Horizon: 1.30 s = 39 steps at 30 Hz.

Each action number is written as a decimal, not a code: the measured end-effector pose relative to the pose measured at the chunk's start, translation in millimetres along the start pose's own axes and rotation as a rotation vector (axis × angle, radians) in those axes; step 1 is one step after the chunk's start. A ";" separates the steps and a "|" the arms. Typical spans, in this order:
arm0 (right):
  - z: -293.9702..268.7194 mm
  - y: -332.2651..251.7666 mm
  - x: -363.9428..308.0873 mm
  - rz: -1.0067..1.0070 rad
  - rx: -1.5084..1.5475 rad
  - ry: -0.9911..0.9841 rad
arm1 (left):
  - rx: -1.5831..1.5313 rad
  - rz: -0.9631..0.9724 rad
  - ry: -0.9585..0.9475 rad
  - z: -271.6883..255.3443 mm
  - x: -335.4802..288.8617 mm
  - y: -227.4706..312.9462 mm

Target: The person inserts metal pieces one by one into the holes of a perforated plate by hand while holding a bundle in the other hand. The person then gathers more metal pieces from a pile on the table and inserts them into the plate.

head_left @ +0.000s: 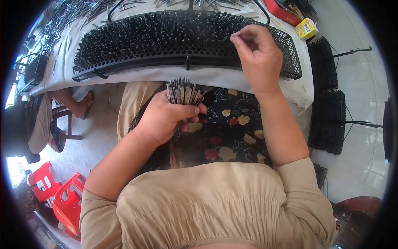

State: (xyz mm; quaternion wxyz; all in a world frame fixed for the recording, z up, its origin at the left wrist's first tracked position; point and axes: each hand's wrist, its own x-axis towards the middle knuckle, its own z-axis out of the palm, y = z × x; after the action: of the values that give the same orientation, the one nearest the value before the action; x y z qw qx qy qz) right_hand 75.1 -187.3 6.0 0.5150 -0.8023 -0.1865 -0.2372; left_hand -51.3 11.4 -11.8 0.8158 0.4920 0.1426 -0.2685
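My left hand point(163, 114) is closed around a bundle of thin flat metal strips point(183, 93), held above my lap with their ends pointing up. Small holes show near the tips of several strips. A long black perforated rack point(292, 54) lies on the table in front of me, most of its holes filled with upright thin dark pieces point(157, 37). Over the rack's right part, my right hand point(261, 56) is in a pinch, thumb against forefinger. What sits between those fingertips is too small to make out. Bare holes show along the rack's near edge and right end.
Loose metal strips point(78, 18) lie heaped on the white-covered table point(304, 89). A red box point(282, 11) and a yellow carton point(306, 29) sit at the far right. More filled black racks point(327, 120) stand right. Red chairs point(68, 199) and another person's foot point(86, 103) are left.
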 end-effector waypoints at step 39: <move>7.3 -52.0 -77.8 0.720 0.712 -0.391 | -0.061 0.066 0.232 24.5 -10.6 0.1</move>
State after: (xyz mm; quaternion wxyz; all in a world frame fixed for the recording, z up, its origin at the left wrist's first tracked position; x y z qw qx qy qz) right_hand -15.4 -164.1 -2.8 0.7593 -0.6206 -0.0611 0.1858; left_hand -60.6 -6.9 5.2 0.8168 0.4991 0.2279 -0.1783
